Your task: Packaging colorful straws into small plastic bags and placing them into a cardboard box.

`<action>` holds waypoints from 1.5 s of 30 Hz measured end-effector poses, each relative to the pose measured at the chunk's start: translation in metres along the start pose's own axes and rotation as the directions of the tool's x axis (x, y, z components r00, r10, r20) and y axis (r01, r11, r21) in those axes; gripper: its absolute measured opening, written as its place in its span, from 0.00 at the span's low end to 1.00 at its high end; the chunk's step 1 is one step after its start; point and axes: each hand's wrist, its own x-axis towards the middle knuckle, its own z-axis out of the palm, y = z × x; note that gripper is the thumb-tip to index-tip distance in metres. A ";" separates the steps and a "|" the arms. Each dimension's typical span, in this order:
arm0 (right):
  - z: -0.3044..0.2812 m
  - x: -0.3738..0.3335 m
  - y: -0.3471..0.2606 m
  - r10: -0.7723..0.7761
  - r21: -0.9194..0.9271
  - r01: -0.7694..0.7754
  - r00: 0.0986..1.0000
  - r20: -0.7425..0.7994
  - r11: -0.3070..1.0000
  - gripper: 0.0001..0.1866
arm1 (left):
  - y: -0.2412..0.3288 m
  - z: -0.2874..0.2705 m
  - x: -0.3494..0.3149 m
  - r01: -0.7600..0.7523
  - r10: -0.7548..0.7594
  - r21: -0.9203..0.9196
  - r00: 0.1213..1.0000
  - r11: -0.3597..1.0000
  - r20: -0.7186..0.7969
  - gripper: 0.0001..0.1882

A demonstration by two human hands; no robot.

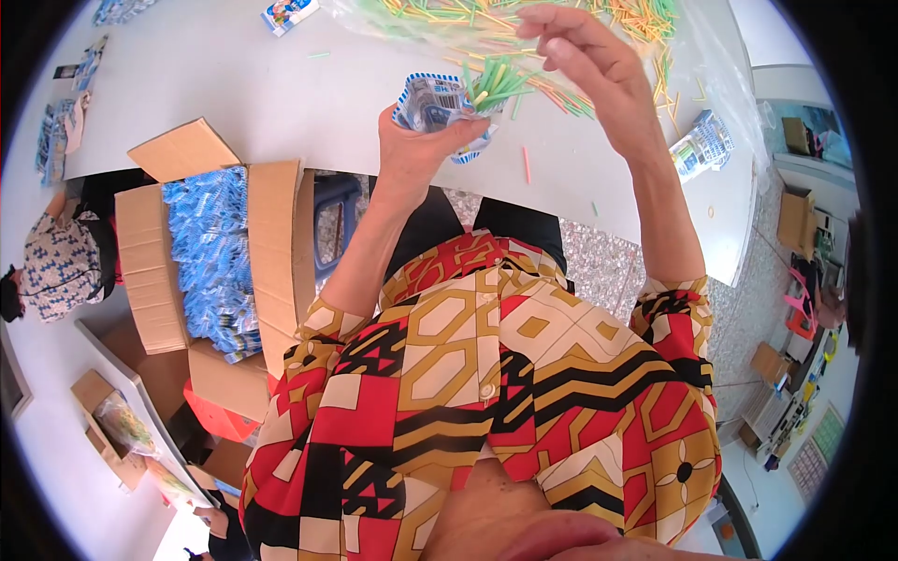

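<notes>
My left hand (421,154) is closed round a blue-and-white plastic packet (432,101), with its mouth gaping. A bunch of thin green sticks (498,82) fans out beside my left thumb; whether their lower ends sit inside the packet I cannot tell. My right hand (599,75) is raised to the right of the bunch, fingers bent and apart, with nothing visible in it. Beyond it, a heap of thin green, yellow and orange sticks (641,17) lies on clear plastic sheeting (725,70).
Left of me, an open cardboard box (150,271) holds many blue packets (210,252). Another packet (702,145) lies on the white table (309,103) at right. A loose pink stick (527,165) lies near the table edge. A person in a patterned top (65,262) is at far left.
</notes>
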 end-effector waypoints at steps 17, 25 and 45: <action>-0.028 -0.049 0.040 0.117 0.220 -0.080 0.980 -0.163 0.972 0.05 | -0.002 0.004 0.011 0.132 -0.131 -0.014 0.990 0.991 0.046 0.12; -0.063 -0.104 0.078 0.138 0.025 -0.137 0.940 -0.312 0.990 0.05 | -0.005 0.008 0.013 0.156 -0.155 -0.017 0.986 0.988 0.059 0.10; -0.114 -0.138 0.081 -0.057 -0.570 -0.483 0.728 -0.683 0.664 0.13 | -0.007 0.024 0.015 0.248 -0.239 -0.061 0.963 0.967 0.123 0.10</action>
